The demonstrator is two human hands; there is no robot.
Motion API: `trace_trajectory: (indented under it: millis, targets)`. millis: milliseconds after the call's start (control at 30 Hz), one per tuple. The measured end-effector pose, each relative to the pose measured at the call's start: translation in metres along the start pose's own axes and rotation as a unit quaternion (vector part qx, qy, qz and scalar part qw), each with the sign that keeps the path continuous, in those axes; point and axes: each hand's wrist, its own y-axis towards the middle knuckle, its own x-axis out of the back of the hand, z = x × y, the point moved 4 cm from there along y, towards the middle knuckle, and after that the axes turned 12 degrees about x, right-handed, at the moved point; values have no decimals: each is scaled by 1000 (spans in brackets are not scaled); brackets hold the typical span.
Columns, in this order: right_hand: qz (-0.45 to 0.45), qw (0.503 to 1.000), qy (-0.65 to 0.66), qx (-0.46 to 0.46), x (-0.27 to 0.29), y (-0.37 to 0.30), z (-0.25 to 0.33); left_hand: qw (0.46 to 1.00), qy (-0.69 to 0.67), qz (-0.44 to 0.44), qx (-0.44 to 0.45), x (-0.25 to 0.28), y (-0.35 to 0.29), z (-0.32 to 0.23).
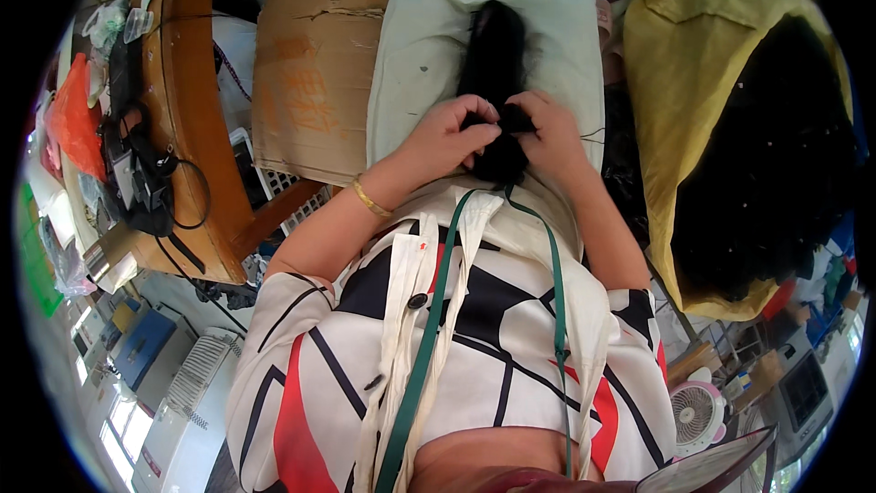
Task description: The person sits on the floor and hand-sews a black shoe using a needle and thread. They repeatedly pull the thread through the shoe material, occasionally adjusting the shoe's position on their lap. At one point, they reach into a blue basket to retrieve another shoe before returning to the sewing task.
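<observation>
A long black furry piece lies across the white padded cloth on my lap, its rounded far end pointing away from me. My left hand is closed on its near part, thumb and forefinger pinched together. Opposite it, my right hand grips the same fur, fingers bent round a dark edge or fold. The two hands are close together, a little apart. Whether a small tool or thread sits between the fingertips is too dark to make out. Green straps hang from my neck over a cream apron.
A flattened brown cardboard box is left of the cloth, beside a wooden table with bags and black straps on it. At right, a large yellow sack stands open, full of black fur. A small fan is at lower right.
</observation>
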Motion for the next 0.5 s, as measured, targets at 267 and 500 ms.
trace_trajectory:
  millis: [267,500]
  targets:
    - [-150,973,150,-87,2,-9,15,992,117,-40,-33,28,-11,-2]
    - [-86,987,-76,112,5,10,61,982,151,-61,-90,18,-17,-10]
